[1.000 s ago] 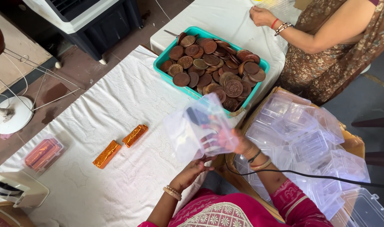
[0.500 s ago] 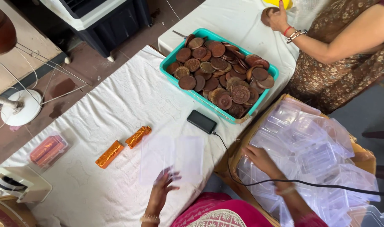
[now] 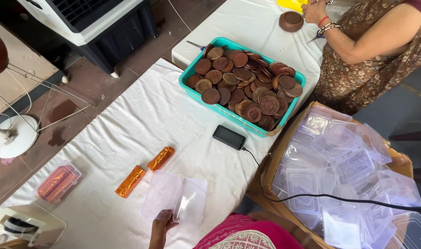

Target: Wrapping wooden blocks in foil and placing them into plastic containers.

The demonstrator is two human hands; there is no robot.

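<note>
Left hand at the bottom edge of the head view holds the near rim of an open clear plastic box, fingers pinching it; the box lies flat on the white cloth, just beside two orange foil rolls; the right hand is out of sight. Further away a black phone lies near a teal tray full of brown discs; a cardboard carton of clear boxes stands at right; another person's hand is by a clay bowl.

Bare cloth between foil rolls and teal tray.
</note>
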